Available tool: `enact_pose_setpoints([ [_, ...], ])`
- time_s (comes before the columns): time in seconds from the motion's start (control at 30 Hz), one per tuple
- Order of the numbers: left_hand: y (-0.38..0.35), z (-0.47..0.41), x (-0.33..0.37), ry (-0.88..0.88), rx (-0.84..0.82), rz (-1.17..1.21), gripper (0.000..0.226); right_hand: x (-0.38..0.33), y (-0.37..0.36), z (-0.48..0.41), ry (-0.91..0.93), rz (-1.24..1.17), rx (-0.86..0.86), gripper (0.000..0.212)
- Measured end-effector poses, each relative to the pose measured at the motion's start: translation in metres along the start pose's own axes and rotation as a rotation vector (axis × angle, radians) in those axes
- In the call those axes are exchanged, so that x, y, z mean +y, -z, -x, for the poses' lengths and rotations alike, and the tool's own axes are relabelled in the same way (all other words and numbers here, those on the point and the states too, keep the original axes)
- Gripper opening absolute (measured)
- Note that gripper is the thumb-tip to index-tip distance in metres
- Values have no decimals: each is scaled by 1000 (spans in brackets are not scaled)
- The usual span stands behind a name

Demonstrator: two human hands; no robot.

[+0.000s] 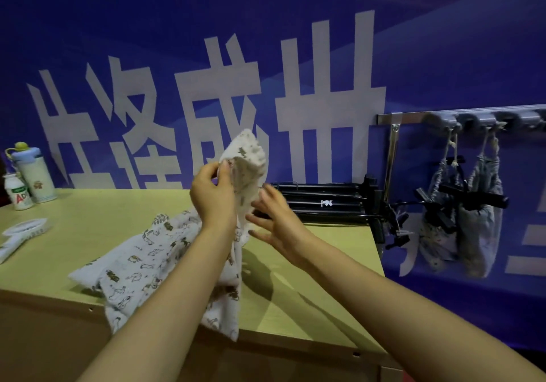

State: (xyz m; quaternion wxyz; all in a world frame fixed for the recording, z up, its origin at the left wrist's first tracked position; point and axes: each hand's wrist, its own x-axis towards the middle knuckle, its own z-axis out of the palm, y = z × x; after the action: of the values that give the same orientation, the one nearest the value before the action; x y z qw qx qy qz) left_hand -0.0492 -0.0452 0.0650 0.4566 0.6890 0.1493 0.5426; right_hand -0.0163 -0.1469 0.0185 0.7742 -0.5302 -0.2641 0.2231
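well, l hand (211,192) pinches cloth (248,157) top edge; r hand (277,222) splayed beside.

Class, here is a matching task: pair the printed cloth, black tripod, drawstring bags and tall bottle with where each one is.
Things:
1 printed cloth
2 black tripod
3 drawstring bags
4 tall bottle

Places:
A hangs from the wall hooks
B stands far left on the table
C pinched by the left hand
D lies back right on the table

Pairs: 1-C, 2-D, 3-A, 4-B
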Motion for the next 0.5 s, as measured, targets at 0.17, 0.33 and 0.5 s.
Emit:
enact_pose_setpoints([
  [0.17,0,11,33,-48,-54,46,25,-45,15,4,122,-204,76,50],
  [0.33,6,24,71,-90,-164,144,28,-75,15,21,103,-171,129,52],
  [0.5,19,44,113,97,-334,431,53,-99,13,54,182,-139,51,37],
])
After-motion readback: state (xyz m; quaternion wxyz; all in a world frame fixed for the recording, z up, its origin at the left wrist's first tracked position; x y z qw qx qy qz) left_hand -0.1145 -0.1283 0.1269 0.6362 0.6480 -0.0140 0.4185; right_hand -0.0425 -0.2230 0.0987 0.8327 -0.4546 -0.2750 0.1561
